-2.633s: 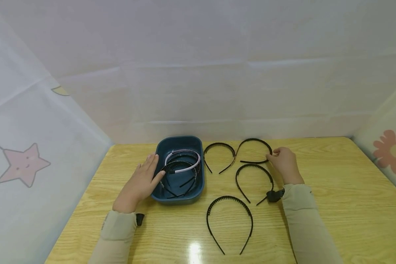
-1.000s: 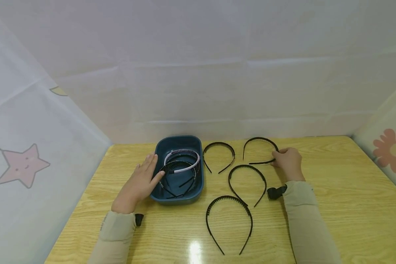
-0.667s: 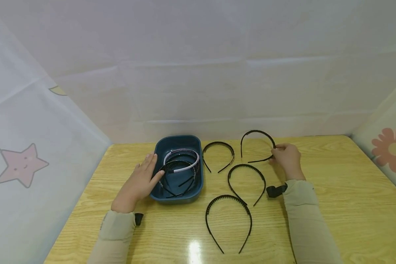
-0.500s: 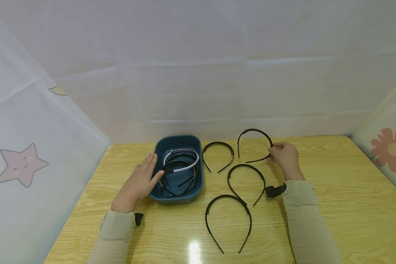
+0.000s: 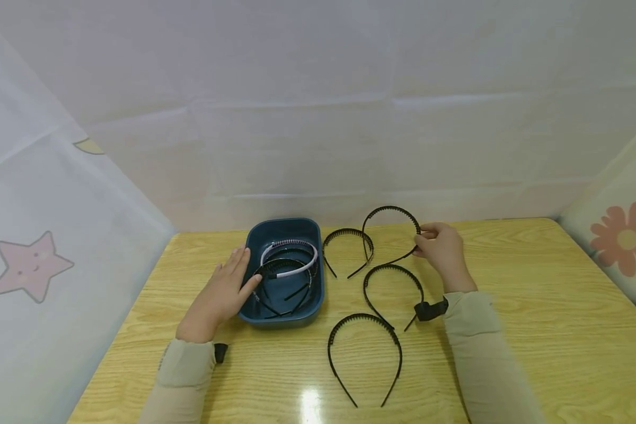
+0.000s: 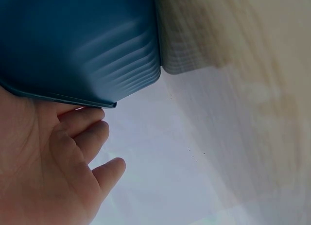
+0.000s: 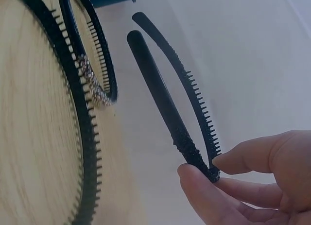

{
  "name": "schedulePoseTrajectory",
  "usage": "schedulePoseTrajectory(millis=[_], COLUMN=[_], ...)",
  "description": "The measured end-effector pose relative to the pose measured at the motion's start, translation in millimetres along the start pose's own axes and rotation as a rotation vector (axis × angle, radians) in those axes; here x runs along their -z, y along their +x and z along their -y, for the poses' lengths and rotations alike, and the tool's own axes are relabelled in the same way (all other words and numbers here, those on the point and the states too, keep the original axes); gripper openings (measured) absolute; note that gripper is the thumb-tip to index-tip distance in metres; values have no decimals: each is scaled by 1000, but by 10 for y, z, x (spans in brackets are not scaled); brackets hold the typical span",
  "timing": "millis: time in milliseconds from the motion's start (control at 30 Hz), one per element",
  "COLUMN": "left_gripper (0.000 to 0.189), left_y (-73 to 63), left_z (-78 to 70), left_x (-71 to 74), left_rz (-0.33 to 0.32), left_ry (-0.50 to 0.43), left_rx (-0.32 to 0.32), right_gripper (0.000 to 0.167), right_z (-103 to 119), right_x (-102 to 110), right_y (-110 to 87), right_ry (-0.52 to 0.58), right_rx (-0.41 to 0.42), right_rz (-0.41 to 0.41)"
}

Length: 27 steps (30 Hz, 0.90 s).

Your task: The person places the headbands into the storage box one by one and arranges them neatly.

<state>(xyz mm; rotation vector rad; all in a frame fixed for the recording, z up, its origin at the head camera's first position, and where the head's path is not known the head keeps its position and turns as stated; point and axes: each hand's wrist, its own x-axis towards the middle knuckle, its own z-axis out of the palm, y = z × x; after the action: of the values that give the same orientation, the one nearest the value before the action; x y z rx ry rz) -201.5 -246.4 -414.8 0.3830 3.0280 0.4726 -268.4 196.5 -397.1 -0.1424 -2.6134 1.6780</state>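
Note:
My right hand [image 5: 443,250] pinches a black toothed headband [image 5: 390,208] between thumb and fingers, raised at the back of the table. The right wrist view shows the fingertips on its dark, rough-textured bend, both arms of the band pointing away. My left hand [image 5: 219,297] rests with relaxed fingers along the left side of a dark blue plastic basin [image 5: 318,294], the thumb over its rim. In the left wrist view the fingers lie against the basin's outer wall [image 6: 116,74]. Inside the basin lie a white-and-black headband [image 5: 297,272] and several black ones [image 5: 302,303].
On the wood-grain table [image 5: 535,324] lie a headband [image 5: 344,231] right of the basin, another headband [image 5: 368,282] below it, and a headband [image 5: 330,353] nearest the front. The last two overlap. A white sheet [image 5: 307,141] hangs behind.
My right hand has lifted the black headband and carried it left, so it now overlaps the back headband in view. Earlier, the middle headband shifted left. My left hand stays at the basin.

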Motion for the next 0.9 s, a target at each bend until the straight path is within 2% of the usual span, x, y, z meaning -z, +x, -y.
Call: schedulePoseTrajectory(millis=[333, 700, 900], left_gripper=[78, 78, 78], left_y=[-4, -6, -2], left_z=[11, 8, 7], left_x=[-12, -10, -12], left_rz=[-4, -4, -3], left_ry=[1, 2, 4], left_rx=[2, 6, 3], right_gripper=[43, 43, 42], right_z=[124, 215, 212], right_x=[-149, -346, -442], right_y=[-67, -140, -139], right_ry=[8, 157, 263], right_rx=[79, 101, 85], right_rz=[11, 80, 125])
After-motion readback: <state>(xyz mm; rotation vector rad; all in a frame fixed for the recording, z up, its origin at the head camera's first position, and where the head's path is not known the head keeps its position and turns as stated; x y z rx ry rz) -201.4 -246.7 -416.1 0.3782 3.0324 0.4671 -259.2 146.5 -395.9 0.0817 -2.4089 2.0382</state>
